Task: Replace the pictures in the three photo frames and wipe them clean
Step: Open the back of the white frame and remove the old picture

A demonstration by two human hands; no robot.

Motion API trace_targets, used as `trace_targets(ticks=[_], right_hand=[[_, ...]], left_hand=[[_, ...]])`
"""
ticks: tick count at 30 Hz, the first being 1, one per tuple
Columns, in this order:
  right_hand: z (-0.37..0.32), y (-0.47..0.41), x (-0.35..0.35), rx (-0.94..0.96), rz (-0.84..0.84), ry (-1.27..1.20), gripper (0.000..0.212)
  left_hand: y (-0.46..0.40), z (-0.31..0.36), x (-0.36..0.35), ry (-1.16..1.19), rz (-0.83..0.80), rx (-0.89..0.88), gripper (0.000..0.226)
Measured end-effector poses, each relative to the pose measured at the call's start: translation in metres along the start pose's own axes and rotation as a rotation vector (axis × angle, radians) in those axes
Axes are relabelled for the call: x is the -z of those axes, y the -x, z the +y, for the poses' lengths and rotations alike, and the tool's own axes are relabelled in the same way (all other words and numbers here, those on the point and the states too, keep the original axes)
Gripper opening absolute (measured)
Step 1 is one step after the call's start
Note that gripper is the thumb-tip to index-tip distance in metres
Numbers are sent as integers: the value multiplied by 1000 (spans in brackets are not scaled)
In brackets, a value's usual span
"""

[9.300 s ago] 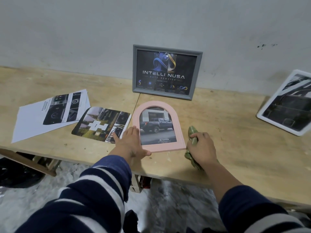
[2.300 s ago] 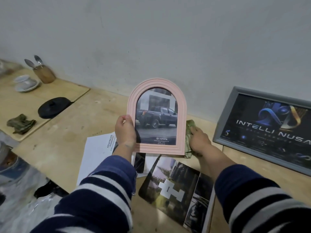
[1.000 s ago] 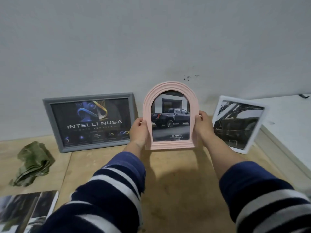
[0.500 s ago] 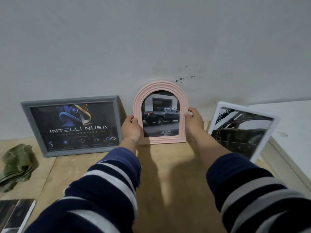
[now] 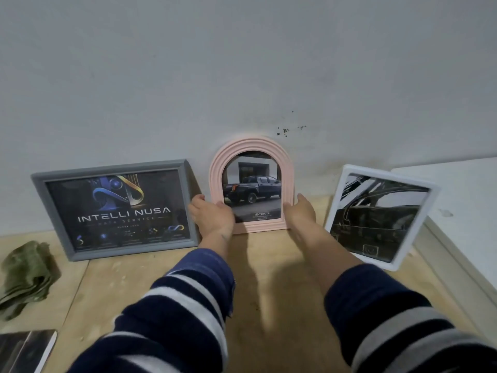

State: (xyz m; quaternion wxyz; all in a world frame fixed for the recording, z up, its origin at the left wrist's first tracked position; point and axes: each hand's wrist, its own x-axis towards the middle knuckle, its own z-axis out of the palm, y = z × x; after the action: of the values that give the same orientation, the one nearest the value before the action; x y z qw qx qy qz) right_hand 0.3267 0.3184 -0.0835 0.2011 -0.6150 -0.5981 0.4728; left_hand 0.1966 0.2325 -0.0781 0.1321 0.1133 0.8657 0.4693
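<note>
Against the wall (image 5: 242,63), between the grey frame (image 5: 115,208) and white frame (image 5: 376,214), both hands, left hand (image 5: 212,215) and right hand (image 5: 298,212), pinch the pink frame (image 5: 251,184) by its lower sides, apparently standing it up; next they should release gently.

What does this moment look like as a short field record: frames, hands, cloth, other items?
pink arched frame: upright at the wall, truck photo inside, between the other two
grey frame: leaning on the wall, left of the pink one
white frame: leaning on the wall, right of the pink one
left hand: holds the pink frame's left edge
right hand: holds its right edge
green cloth: crumpled on the wooden table, far left
loose print: bottom left corner
</note>
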Motion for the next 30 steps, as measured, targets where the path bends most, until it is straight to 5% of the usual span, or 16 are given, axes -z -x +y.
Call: trace_targets(ticks=[7, 12, 16, 23, 30], right_hand=[[58, 38, 22, -13, -48, -53, 35], [103, 50, 85, -21, 347, -129, 20], [117, 43, 142, -165, 621, -94, 29], [117, 22, 180, 32, 376, -222, 37], [110, 30, 173, 95, 403, -215, 31]], left_hand=[[38, 3, -13, 3, -198, -72, 36], [78, 26, -59, 64, -447, -257, 18], [105, 44, -89, 46, -636, -281, 28], [125, 57, -122, -18, -750, -366, 38], [125, 52, -112, 41, -690, -347, 36]])
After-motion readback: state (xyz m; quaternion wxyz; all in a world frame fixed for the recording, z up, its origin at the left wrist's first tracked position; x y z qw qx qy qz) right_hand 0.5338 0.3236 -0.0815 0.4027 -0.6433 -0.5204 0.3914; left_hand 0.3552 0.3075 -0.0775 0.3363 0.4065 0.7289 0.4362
